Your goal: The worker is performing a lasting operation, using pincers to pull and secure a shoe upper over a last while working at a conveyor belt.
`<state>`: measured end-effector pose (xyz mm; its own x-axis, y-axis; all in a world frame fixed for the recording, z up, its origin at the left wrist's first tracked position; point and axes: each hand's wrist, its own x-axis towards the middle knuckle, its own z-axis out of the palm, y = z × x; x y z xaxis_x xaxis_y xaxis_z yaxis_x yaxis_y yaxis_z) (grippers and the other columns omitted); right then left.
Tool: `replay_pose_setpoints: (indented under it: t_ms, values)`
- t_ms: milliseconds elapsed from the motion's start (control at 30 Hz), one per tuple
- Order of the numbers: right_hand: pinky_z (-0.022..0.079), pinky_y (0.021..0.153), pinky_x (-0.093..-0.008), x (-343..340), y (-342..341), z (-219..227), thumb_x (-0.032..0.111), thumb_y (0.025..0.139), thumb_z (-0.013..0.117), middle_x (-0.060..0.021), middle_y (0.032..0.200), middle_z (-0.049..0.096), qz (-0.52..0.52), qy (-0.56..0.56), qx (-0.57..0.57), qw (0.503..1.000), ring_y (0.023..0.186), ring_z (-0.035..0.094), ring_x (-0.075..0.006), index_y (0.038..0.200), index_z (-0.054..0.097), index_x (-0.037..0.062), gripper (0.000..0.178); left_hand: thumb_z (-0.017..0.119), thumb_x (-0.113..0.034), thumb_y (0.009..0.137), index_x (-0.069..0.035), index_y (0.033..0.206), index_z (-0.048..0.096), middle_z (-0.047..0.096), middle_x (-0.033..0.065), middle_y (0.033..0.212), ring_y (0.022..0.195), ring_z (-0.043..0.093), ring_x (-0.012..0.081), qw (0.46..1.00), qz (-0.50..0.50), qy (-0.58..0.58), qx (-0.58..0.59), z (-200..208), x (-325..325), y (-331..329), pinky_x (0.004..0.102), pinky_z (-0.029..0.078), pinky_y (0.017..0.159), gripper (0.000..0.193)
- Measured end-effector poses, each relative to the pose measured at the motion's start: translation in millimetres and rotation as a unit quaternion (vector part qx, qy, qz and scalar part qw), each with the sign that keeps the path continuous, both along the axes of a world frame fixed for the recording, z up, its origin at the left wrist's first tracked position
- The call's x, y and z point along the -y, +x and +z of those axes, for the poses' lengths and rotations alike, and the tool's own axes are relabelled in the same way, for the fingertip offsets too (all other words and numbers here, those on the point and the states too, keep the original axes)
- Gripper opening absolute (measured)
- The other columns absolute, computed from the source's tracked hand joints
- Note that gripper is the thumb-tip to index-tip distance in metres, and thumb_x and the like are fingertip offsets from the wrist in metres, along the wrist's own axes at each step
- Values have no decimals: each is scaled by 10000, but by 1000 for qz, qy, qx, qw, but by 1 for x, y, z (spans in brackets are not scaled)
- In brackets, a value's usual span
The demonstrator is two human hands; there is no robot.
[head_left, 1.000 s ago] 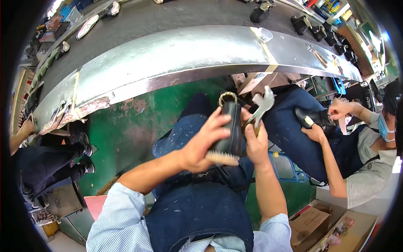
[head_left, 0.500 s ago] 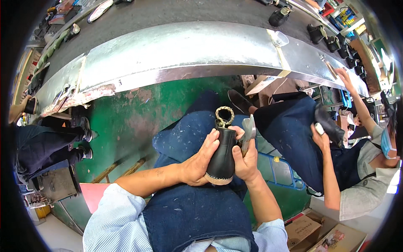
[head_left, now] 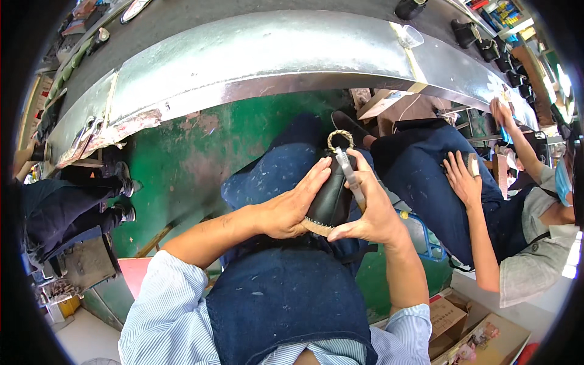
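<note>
Upright over my lap stands a black leather shoe (head_left: 327, 199) with a pale stitched edge at its lower end. A braided rope ring (head_left: 339, 136) sticks up from its top. My left hand (head_left: 286, 212) is pressed along the shoe's left side, gripping it. My right hand (head_left: 378, 210) is closed on a silver-grey metal hand tool (head_left: 348, 171), which lies slanting against the shoe's right side. The right thumb touches the pale lower edge. Part of the tool is hidden by the fingers, so its exact kind is unclear.
A metal-edged bench (head_left: 255, 52) runs across ahead, with black shoes (head_left: 465, 33) along its right part. On the right sits a co-worker (head_left: 426, 170) in a dark apron. Another person's legs (head_left: 73, 198) show at left. Cardboard boxes (head_left: 447, 322) stand low right.
The shoe has tilted, its lower end swinging to the right. My right hand has brought the metal tool across the shoe's front. The co-worker's near hand has shifted on the shoe it held.
</note>
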<state>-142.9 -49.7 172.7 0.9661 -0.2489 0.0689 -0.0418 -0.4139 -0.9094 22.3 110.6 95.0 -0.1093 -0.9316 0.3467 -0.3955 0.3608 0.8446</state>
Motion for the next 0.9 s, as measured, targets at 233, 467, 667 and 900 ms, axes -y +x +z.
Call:
replay_pose_setpoints:
  t_ms: [233,467,667,900]
  values:
    - [414,1032,-429,-9,4,-7,201,547,893,-326,1399,324,-64,-134,-16,989,1239,462,-453,1194,396,2,840,780,-163,772,33,1517,-34,-3,316,1571,1479,21,446,998,-10,54,30,-1,16,2,482,136,1208,1121]
    - [485,929,-327,40,-36,-17,111,620,759,-77,1114,594,-237,199,38,950,1004,611,-191,1213,466,18,668,819,-328,771,49,1510,-59,-18,311,1576,1483,-26,424,948,247,135,-149,-31,-12,-15,495,105,1197,1208]
    - [466,1040,-468,-3,-100,-80,415,868,612,-207,1300,581,-326,408,221,824,1179,593,-345,1323,487,-32,650,660,-224,929,-28,1357,449,597,83,1246,1172,569,217,736,141,101,-654,-8,28,-30,402,441,1028,516]
    - [494,501,-297,-55,-124,-78,-38,749,756,-135,1099,559,-363,540,-113,751,750,618,-204,1029,440,63,434,678,-239,908,11,1206,566,677,92,1034,919,654,169,851,100,218,-467,34,105,33,321,535,834,406]
